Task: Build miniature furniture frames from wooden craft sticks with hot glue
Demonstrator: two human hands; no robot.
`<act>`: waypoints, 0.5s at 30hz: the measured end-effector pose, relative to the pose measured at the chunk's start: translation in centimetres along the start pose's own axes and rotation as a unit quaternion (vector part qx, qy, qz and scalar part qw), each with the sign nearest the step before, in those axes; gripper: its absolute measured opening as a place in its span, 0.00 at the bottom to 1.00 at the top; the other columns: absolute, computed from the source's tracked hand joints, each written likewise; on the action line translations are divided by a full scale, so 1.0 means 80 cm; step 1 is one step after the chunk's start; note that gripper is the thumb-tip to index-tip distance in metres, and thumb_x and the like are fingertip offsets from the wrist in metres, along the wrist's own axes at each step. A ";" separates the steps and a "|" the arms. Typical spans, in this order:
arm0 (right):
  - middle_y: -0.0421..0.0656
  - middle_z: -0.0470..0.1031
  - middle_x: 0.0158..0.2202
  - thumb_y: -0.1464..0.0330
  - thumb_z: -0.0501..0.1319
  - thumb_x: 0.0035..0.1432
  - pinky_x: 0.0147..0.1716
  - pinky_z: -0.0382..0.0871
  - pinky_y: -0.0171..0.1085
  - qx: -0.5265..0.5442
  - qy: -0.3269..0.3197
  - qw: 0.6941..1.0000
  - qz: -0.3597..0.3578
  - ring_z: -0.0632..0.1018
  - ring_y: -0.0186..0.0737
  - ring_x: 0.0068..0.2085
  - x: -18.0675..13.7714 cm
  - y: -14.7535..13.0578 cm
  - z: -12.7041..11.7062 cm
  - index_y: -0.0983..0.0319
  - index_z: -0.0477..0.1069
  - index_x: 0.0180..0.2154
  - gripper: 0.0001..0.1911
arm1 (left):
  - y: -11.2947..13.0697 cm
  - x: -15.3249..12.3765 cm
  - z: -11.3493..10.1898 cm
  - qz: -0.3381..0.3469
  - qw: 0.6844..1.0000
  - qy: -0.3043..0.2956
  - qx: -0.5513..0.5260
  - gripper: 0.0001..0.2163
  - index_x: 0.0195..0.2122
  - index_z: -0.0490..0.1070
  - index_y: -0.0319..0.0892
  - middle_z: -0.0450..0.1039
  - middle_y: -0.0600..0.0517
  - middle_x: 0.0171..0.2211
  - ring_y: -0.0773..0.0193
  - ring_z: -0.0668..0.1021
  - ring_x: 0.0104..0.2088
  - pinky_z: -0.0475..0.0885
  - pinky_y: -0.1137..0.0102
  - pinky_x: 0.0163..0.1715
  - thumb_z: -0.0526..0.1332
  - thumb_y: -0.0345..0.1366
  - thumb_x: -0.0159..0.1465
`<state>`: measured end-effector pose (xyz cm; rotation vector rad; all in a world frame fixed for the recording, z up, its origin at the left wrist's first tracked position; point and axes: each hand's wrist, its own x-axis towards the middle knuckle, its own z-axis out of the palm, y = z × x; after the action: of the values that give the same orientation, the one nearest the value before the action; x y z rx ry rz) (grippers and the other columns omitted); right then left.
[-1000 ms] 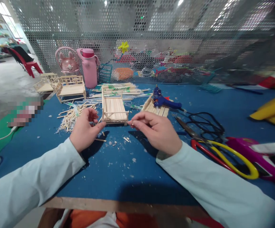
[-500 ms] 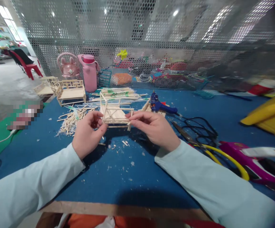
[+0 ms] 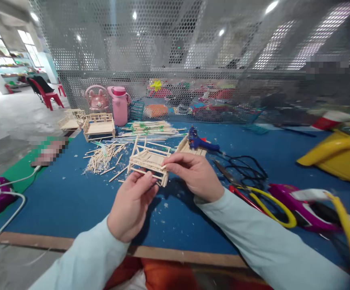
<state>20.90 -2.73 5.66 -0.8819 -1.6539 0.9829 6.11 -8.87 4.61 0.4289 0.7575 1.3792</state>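
Observation:
A small bench-like frame built of thin wooden sticks [image 3: 148, 159] is held up above the blue table [image 3: 72, 201]. My right hand [image 3: 193, 175] pinches its right corner post. My left hand [image 3: 134, 205] grips its near edge from below with fingers closed. Both sleeves are pale blue. A blue glue gun [image 3: 200, 141] lies behind the frame on a small panel of sticks [image 3: 189, 148].
A heap of cut sticks [image 3: 105, 157] and a bundle of long sticks [image 3: 150, 127] lie at the back left, with two finished stick benches [image 3: 98, 125] and a pink bottle [image 3: 119, 105]. Scissors with yellow handles [image 3: 262, 199], black cable [image 3: 247, 167] and purple and yellow plastic parts sit right. Mesh screen behind.
The frame was lifted off the table and turned between both hands. My left hand moved from its left end to under the near edge. The view shifted left.

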 end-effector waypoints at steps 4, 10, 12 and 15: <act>0.42 0.77 0.31 0.57 0.68 0.44 0.40 0.71 0.40 -0.001 0.012 0.999 -0.041 0.77 0.38 0.36 -0.005 0.003 0.002 0.59 0.76 0.27 0.12 | -0.016 0.000 0.018 0.006 0.999 0.000 -0.050 0.06 0.32 0.69 0.39 0.73 0.55 0.30 0.75 0.74 0.26 0.71 0.79 0.28 0.66 0.30 0.55; 0.42 0.76 0.32 0.62 0.67 0.48 0.45 0.69 0.40 -0.051 0.035 0.995 -0.083 0.76 0.39 0.41 -0.012 0.001 0.013 0.59 0.77 0.28 0.07 | -0.026 0.004 0.016 -0.003 0.997 0.014 -0.078 0.05 0.32 0.70 0.40 0.74 0.56 0.28 0.75 0.75 0.26 0.72 0.79 0.30 0.65 0.30 0.55; 0.42 0.77 0.31 0.63 0.66 0.49 0.41 0.70 0.39 -0.057 0.043 0.995 -0.069 0.76 0.38 0.37 -0.014 -0.001 0.016 0.59 0.77 0.28 0.06 | -0.028 0.002 0.014 -0.002 0.997 0.010 -0.081 0.05 0.32 0.72 0.39 0.74 0.56 0.29 0.75 0.75 0.27 0.72 0.79 0.31 0.66 0.31 0.55; 0.41 0.78 0.31 0.63 0.66 0.49 0.36 0.72 0.37 -0.035 0.054 0.997 -0.042 0.77 0.36 0.33 -0.018 -0.003 0.021 0.60 0.76 0.29 0.07 | -0.030 0.000 0.014 -0.004 0.996 0.000 -0.086 0.04 0.31 0.73 0.38 0.74 0.55 0.28 0.74 0.75 0.28 0.73 0.79 0.31 0.65 0.31 0.56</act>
<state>19.63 -4.43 5.03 -0.8890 -1.6283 0.8116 8.60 -9.09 3.79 0.2903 0.6335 1.4243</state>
